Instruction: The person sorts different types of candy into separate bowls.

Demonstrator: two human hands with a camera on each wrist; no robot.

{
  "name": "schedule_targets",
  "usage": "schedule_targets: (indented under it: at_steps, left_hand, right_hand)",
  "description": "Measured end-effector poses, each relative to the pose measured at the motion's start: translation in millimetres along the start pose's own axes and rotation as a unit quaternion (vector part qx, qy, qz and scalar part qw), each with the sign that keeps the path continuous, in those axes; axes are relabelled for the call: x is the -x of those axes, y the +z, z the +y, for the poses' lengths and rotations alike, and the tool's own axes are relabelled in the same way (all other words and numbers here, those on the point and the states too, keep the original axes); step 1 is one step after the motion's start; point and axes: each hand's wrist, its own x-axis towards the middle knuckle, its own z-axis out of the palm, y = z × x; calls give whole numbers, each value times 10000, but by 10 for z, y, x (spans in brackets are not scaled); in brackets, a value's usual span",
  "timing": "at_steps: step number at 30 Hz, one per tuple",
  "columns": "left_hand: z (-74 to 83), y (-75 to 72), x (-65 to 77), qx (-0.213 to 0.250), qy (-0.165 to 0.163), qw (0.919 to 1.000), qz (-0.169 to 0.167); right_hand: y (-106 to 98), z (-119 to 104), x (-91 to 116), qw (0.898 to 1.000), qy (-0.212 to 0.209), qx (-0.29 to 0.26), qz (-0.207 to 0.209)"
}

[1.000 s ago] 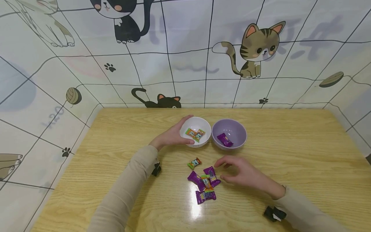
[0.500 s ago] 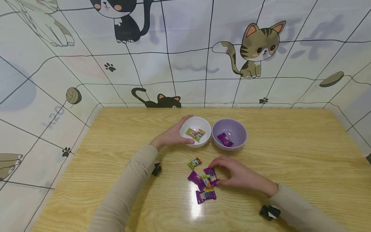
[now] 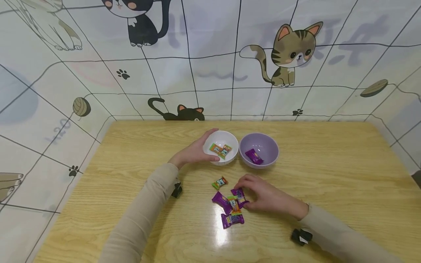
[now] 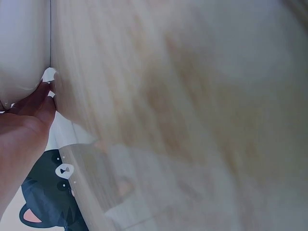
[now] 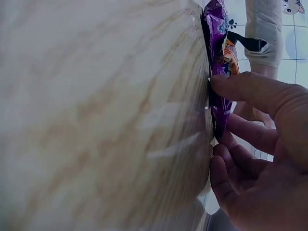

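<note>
My left hand [image 3: 195, 149] holds the white bowl [image 3: 232, 156] by its left side, the thumb at the near rim and the fingers behind. Inside that bowl lie two orange-and-green wrapped candies [image 3: 221, 150]. In the left wrist view the fingers touch the bowl's wall [image 4: 21, 53]. With thumb and fingers, my right hand [image 3: 268, 195] pinches a purple wrapped candy [image 3: 240, 196] at its two ends, low at the table. Beside it are two more purple candies [image 3: 222, 202] and an orange-green candy [image 3: 234, 206] between them. Another small orange-green candy [image 3: 219, 183] lies apart.
A purple bowl [image 3: 271, 149] with one purple candy in it stands right beside the white bowl. The wooden table [image 3: 329, 164] ends at a cat-patterned cloth wall [image 3: 213, 73] at the back and sides. Black wrist-camera straps show on both sleeves.
My right hand has moved left to the purple candy, and its thumb and fingers have closed on the candy's ends. The left hand stays on the white bowl. The head view shifts slightly.
</note>
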Motion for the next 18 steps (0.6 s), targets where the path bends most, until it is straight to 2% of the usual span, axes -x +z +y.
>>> schedule_targets:
  at_steps: [9,18]
  left_hand:
    - [18,19,9,60,-77,10000,-4]
    - [26,14,-6,50,-41,10000,34]
  right_hand:
    - [-14,-1,38,9994,322,102,-22]
    - [-59,60,90,9994,286,-133,105]
